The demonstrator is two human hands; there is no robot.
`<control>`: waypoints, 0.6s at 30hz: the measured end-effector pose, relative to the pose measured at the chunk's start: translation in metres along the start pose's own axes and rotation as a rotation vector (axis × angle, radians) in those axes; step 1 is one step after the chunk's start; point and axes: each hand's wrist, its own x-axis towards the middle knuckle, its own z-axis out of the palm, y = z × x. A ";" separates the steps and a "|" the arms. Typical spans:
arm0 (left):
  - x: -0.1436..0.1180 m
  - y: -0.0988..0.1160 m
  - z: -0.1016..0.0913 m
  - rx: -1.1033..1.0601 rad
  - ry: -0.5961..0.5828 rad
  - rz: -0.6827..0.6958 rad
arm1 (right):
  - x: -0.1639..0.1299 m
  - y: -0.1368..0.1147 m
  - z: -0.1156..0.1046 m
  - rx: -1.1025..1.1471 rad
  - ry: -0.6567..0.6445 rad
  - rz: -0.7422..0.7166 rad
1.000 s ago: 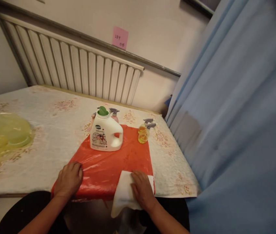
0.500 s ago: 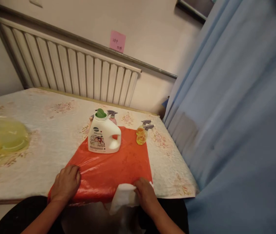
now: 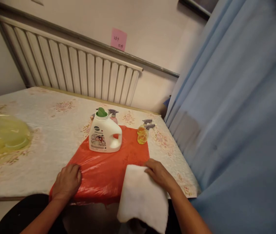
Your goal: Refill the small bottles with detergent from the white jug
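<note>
Left hand: the left hand lies palm down, clenching nothing, pressing the near left corner of the red plastic sheet onto the table.
Right hand: the right hand grasps the far edge of a white cloth, fingers on top of it.
Cloth: it lies over the sheet's near right corner and hangs off the table edge toward the person's lap.
Risk, sheet: the sheet looks thin and slick; a hard pull with the cloth could bunch it or drag it from under the left hand.
Risk, bottles: the white detergent jug stands on the sheet, so a tug could tip it; the yellow spray bottle stands at the sheet's far right edge.
Risk, cloth: most of it overhangs, so a loosened grip could let it slide off.
Jug label: a dark round logo and a picture; the words are too small to read.
Pink note: handwritten figures on the wall, not legible.
</note>
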 end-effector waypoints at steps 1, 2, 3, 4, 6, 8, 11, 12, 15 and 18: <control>0.000 0.000 0.000 0.000 0.001 -0.001 | 0.011 0.008 0.007 -0.069 0.062 0.048; 0.000 0.001 -0.001 0.000 0.002 -0.002 | 0.021 0.015 0.017 -0.138 0.144 0.110; -0.001 0.001 -0.001 0.000 0.003 -0.002 | 0.029 0.022 0.029 -0.164 0.179 0.137; -0.001 0.001 -0.002 0.000 0.004 -0.002 | 0.034 0.026 0.042 -0.176 0.192 0.147; -0.001 0.001 -0.002 -0.001 0.005 -0.002 | 0.039 0.033 0.072 -0.187 0.197 0.152; -0.001 0.001 -0.002 -0.003 0.005 -0.002 | 0.036 0.036 0.101 -0.218 0.170 0.124; -0.001 0.001 -0.001 -0.007 0.002 -0.004 | 0.027 0.040 0.137 -0.263 0.139 0.098; -0.001 0.001 -0.001 -0.010 0.001 -0.004 | 0.024 0.042 0.144 -0.270 0.146 0.095; -0.001 0.001 -0.001 -0.020 0.000 -0.011 | 0.020 0.045 0.151 -0.277 0.155 0.090; -0.002 0.002 -0.001 -0.033 0.002 -0.023 | 0.025 0.047 0.140 -0.279 0.115 0.128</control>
